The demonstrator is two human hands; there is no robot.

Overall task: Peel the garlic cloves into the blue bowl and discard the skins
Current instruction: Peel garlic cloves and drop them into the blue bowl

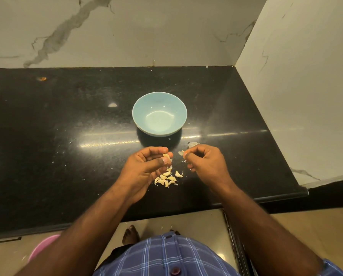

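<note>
Head view: a garlic clove (166, 155) is pinched in the left hand (146, 166) at frame centre while a torn skin (181, 152) is pinched away by the right hand (203, 162), both kept just below the empty blue bowl (159, 113) so the peeled clove can be dropped in.

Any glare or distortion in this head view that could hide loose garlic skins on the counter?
Head view: bright streaks of glare cross the glossy black stone counter just below the pale blue ceramic bowl, washing out specks there; the wide-angle lens bends the counter edge; the pile of pale garlic cloves between the left hand and right hand is sharp and evenly lit.
</note>
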